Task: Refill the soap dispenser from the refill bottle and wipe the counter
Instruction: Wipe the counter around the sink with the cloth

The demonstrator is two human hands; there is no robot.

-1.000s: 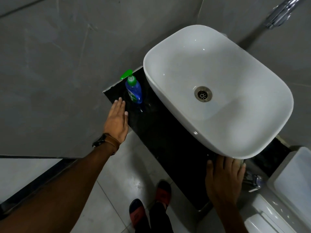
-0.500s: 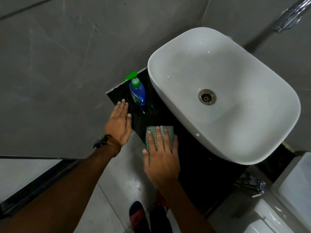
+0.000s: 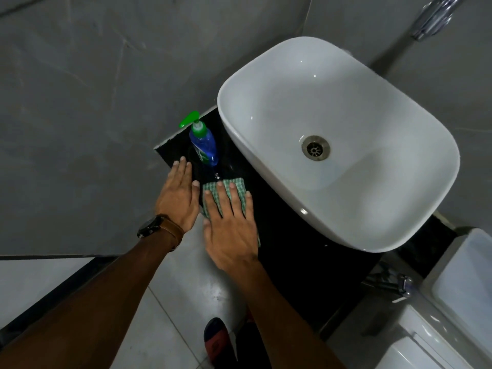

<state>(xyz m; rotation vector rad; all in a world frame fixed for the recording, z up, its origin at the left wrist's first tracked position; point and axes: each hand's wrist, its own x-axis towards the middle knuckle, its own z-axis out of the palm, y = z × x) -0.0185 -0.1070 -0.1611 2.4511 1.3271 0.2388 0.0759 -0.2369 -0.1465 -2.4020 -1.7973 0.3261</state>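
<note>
Right hand (image 3: 230,230) lies flat, fingers straight and spread, pressing a green checked cloth (image 3: 234,186) onto the black counter (image 3: 287,251) near its front edge. Left hand (image 3: 179,196) just beside it, also flat with fingers straight, resting at the counter's front-left edge, holding nothing; watch (image 3: 152,225) on that wrist. Blue soap dispenser (image 3: 204,145) with green pump stands upright at the counter's left end, near the back corner, just beside the white basin (image 3: 346,209).

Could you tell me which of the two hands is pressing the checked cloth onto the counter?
The right hand, fingers straight on the green checked cloth. The left hand, with the wristwatch, lies flat on the black counter beside it.
</note>
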